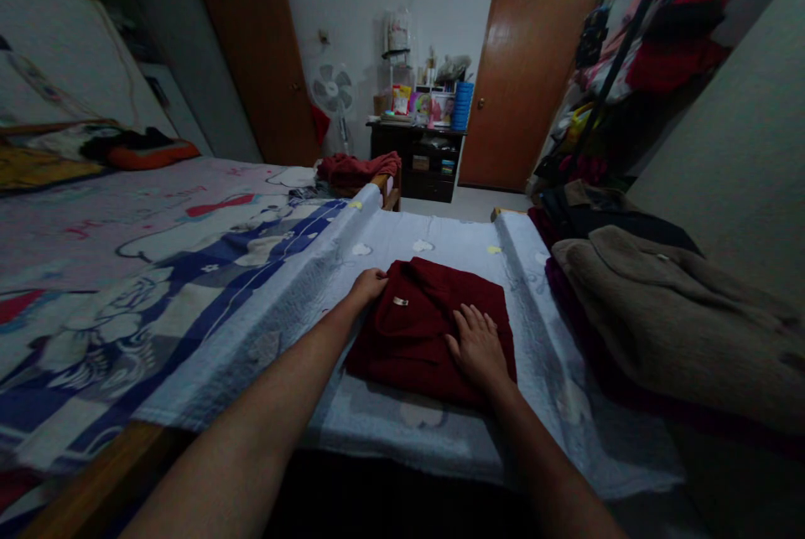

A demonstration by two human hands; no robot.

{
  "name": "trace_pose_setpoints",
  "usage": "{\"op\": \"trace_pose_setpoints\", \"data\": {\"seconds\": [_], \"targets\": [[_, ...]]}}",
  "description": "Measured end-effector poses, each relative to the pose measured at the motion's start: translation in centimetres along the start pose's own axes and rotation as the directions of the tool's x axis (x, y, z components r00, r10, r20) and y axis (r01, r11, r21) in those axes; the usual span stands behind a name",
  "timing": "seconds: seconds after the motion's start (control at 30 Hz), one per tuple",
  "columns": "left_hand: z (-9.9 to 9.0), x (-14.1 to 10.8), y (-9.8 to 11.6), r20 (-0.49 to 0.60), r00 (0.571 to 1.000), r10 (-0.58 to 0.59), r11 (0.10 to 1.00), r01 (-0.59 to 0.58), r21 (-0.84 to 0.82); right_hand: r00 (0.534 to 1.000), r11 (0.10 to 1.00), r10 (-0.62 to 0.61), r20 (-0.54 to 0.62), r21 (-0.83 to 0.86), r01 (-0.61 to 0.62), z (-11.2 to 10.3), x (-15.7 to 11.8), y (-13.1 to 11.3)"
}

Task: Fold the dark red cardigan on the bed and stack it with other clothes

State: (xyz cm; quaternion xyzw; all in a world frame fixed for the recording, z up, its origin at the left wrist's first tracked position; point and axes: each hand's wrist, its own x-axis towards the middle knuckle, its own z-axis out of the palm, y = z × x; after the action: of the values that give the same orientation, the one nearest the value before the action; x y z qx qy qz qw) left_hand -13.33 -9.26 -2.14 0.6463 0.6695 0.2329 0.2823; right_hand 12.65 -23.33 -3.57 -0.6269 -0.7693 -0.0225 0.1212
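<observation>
On my feed, my left hand appears to pinch the far-left corner of a dark red garment, near the middle of a pale blue blanket's near edge. Its tagged neckline points toward the blanket's left edge; the long axis seems to run left to right. The main folds look made; what remains, I cannot tell. At right, my right hand presses flat, grip released.
</observation>
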Motion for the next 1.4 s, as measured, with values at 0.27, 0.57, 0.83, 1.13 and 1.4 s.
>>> {"op": "trace_pose_setpoints", "data": {"seconds": [0.27,0.57,0.83,1.13,1.4], "targets": [[-0.8,1.1,0.2,0.021,0.999,-0.038,0.997,0.037,0.066,1.000,1.000,0.002,-0.003,-0.002,-0.002,-0.2,0.0,-0.1],[-1.1,-0.5,-0.3,-0.015,0.998,-0.057,0.968,0.059,0.243,1.000,1.000,0.004,-0.005,0.000,-0.004,-0.1,0.0,0.0],[-0.5,-5.3,4.8,-0.036,0.903,0.427,0.866,-0.398,0.304,1.000,1.000,0.004,-0.004,-0.007,-0.004,0.0,0.1,0.0],[2.8,-6.8,3.6,0.224,0.895,0.385,0.771,-0.445,0.455,0.999,1.000,0.004,0.038,-0.012,-0.004,-0.1,0.1,0.0],[1.2,-6.4,5.4,0.231,0.905,0.359,0.790,-0.426,0.440,0.997,1.000,0.000,0.080,0.002,0.000,-0.3,0.2,0.1]]}}
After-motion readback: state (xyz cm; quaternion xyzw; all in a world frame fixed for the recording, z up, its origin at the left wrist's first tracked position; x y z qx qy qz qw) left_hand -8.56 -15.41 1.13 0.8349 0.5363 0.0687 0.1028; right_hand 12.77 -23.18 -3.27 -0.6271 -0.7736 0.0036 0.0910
